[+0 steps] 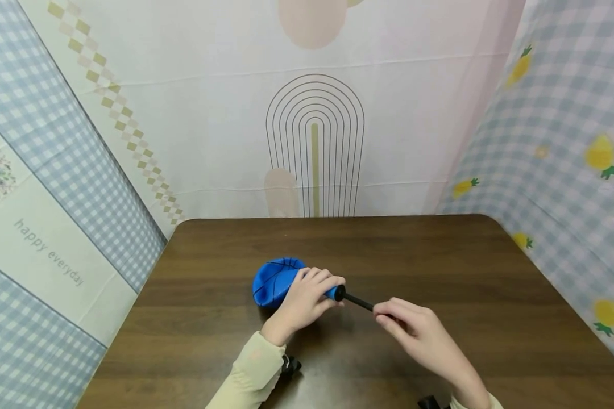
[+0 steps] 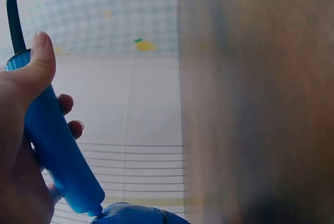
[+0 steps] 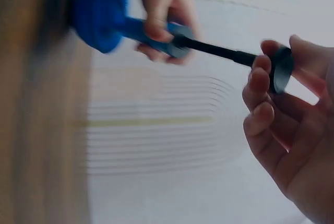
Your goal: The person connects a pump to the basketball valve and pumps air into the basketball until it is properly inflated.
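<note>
Over the middle of the wooden table (image 1: 194, 352), a blue hand pump (image 2: 62, 151) is gripped round its barrel by the left hand (image 1: 304, 301); at right, its black handle (image 3: 282, 70) is held in the curled fingers of the right hand (image 1: 417, 334). At left, its nozzle (image 2: 95, 212) is met by a dented blue ball (image 1: 272, 282).

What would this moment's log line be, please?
left hand: grips pump barrel | right hand: holds pump handle | blue ball: dented
</note>
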### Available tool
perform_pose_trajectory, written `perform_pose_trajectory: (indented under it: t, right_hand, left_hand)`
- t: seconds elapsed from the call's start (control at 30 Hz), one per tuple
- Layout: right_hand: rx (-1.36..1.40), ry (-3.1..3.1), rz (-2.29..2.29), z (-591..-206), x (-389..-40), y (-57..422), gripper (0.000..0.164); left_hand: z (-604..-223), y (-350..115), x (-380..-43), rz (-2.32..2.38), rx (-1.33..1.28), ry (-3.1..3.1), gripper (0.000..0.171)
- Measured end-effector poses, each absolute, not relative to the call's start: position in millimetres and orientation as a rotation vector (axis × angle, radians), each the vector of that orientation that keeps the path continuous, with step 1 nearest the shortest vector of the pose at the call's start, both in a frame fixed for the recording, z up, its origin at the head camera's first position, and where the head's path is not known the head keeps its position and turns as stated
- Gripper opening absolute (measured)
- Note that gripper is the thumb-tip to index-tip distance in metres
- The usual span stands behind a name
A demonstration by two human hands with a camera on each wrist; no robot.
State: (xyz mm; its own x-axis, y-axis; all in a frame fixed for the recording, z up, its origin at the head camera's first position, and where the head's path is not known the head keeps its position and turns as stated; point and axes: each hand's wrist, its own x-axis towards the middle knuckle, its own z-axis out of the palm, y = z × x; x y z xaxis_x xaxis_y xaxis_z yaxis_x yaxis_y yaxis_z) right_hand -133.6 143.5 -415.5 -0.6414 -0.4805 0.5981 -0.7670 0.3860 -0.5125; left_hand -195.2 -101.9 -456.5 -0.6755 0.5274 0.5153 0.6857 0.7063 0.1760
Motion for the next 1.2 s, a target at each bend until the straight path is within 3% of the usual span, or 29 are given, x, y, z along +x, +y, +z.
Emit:
perform_pose_trajectory:
  t: [0.2, 0.57, 0.73, 1.0, 1.2]
  right_hand:
    - [1.111, -2.217, 1.183, -413.8, -136.1, 140.0, 0.034]
    - [1.140, -2.324, 1.224, -444.7, -170.3, 99.4, 0.011]
    - [1.077, -2.327, 1.242, -437.5, -154.5, 106.2, 0.016]
    - [1.009, -2.186, 1.231, -394.9, -113.6, 124.9, 0.034]
    - [1.035, -2.130, 1.462, -410.1, -125.3, 115.7, 0.032]
  left_hand:
    - [-450.5, -101.7, -192.6, -0.528, -0.890, -2.453, 0.038]
    - [-453.2, -97.9, -188.0, -0.379, -0.973, -2.409, 0.030]
    - [-457.9, -99.8, -189.0, -0.481, -1.000, -2.494, 0.032]
    - [-454.8, -103.4, -193.1, -0.683, -0.943, -2.560, 0.035]
    - [-452.3, -99.3, -186.7, -0.718, -0.951, -2.570, 0.035]
